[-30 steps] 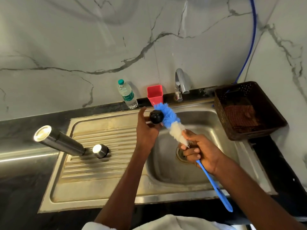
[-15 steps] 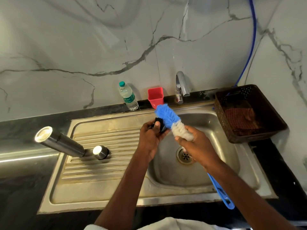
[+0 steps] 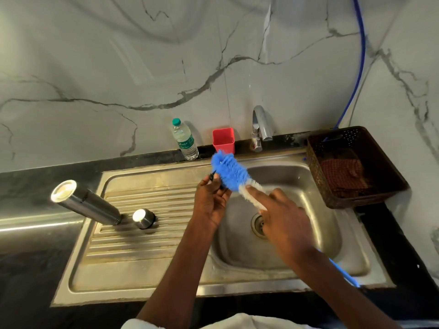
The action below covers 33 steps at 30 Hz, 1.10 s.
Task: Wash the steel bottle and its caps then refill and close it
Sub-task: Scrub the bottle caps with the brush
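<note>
- The left hand point(image 3: 210, 200) is raised over the inner edge of the sink point(image 3: 351, 262) basin, its grip closed round a small black cap point(image 3: 212, 177), of which only a sliver shows above the fingers.
- The right hand point(image 3: 282, 217) hangs over the sink drain point(image 3: 259, 224), its grip clenched on the bottle brush point(image 3: 231, 173) where the white bristles meet the handle, index finger laid straight along the bristles.
- The blue brush head presses against the black cap; the blue handle runs back under the right forearm.
- The steel bottle point(image 3: 86, 203) stands upside down on the sink's ribbed drainboard, left of the hands, with the steel cap point(image 3: 143, 218) just beside it.
- Behind the sink, by the wall: a plastic water bottle point(image 3: 185, 140), a red cup point(image 3: 223, 140) and the tap point(image 3: 260, 125).
- A brown basket point(image 3: 356, 141) with a cloth point(image 3: 342, 174) inside sits on the table at the sink's right.
</note>
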Available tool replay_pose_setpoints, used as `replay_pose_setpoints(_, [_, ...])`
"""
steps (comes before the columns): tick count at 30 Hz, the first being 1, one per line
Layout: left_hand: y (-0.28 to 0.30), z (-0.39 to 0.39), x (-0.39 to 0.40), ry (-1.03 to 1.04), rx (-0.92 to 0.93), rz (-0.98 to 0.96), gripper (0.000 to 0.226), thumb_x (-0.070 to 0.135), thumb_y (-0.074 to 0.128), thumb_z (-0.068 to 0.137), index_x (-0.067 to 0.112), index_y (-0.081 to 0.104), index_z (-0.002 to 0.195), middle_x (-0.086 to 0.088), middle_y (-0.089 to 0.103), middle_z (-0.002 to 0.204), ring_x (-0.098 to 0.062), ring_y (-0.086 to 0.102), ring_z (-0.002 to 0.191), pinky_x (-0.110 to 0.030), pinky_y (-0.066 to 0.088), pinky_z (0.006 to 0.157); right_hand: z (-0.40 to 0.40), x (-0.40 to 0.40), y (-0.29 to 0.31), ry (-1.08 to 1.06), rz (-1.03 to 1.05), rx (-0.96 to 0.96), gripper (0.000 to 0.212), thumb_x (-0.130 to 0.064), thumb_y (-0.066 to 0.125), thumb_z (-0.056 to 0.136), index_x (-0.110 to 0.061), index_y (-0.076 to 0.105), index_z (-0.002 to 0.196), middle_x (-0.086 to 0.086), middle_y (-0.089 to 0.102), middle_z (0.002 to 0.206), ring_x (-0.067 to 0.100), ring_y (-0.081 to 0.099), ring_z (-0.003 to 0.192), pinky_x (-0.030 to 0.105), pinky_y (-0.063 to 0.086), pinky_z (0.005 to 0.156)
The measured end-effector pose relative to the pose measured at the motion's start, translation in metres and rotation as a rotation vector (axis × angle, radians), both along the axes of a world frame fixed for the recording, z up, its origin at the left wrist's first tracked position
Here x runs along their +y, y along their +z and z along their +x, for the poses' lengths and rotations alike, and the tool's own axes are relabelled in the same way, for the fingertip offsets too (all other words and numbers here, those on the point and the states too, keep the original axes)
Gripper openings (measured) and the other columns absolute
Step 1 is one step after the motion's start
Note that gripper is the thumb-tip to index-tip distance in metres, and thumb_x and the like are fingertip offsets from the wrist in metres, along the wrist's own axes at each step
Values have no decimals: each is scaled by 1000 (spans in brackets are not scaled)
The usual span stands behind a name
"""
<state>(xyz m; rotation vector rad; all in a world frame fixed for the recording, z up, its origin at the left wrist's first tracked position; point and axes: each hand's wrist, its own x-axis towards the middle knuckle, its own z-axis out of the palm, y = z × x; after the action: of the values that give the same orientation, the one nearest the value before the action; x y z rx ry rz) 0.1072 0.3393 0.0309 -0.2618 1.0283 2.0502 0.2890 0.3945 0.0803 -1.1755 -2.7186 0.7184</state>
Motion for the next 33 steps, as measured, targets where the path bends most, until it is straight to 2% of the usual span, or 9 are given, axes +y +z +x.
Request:
replay_pose_setpoints(6, [-1,12,-1,-124,44,-71,30,5,60,102,5,65,131,-17,77,118,-28,78,100,-38,66,79,1,3,-8,-51,47,83,80,-13,60,92,-64,33,146,-10,43,104,24,59,73,43,55,71])
replay_pose_setpoints(11, [-3,1,-4,-33,126,-178,35,4,67,99,4,65,133,-16,78,118,-29,77,105,-37,66,84,7,0,-12,-13,-31,124,75,-15,64,93,-61,38,146,-11,44,101,20,60,79,42,55,75])
replay_pose_setpoints(16, [-12,27,-8,-52,667,-337,45,-12,77,84,7,73,124,-7,80,116,-19,76,110,-29,61,93,-4,12,-5,-80,-64,154,69,-21,62,91,-57,41,146,-10,58,112,22,63,100,43,55,86])
replay_pose_setpoints(18, [-10,22,-6,25,753,-419,46,-13,78,81,9,75,121,-3,80,112,-16,76,107,-30,61,93,-4,16,3,-46,-37,116,67,-24,61,90,-55,42,146,-8,62,117,23,62,106,42,54,89])
replay_pose_setpoints(20, [-10,10,-4,98,711,-451,45,-12,80,80,10,75,119,-4,81,109,-19,76,105,-40,63,95,1,8,12,42,18,34,67,-24,58,92,-53,38,149,-7,58,118,26,62,103,40,53,87])
replay_pose_setpoints(23, [-4,15,0,9,634,-381,36,-6,79,87,7,74,120,-8,81,108,-26,78,104,-47,62,95,-1,-1,17,59,61,9,72,-21,56,90,-50,34,152,-4,53,122,28,63,95,39,53,83])
replay_pose_setpoints(26, [2,23,3,-69,444,-327,22,14,71,100,7,73,121,-11,80,110,-28,79,102,-42,63,89,-12,17,17,-22,21,127,72,-17,59,90,-54,40,148,-6,54,110,27,64,90,41,55,78])
replay_pose_setpoints(29, [9,7,6,-33,79,-256,26,28,63,105,6,72,114,-17,78,113,-22,80,85,-36,63,74,-5,6,12,63,63,31,77,-16,58,90,-55,31,151,-8,49,117,29,64,87,39,53,77])
replay_pose_setpoints(33, [14,7,6,-211,72,-289,30,36,60,106,11,73,115,-10,80,99,-17,77,75,-34,59,68,-1,-2,-10,23,36,87,90,-10,59,86,-61,22,150,-11,44,120,27,64,77,43,58,74])
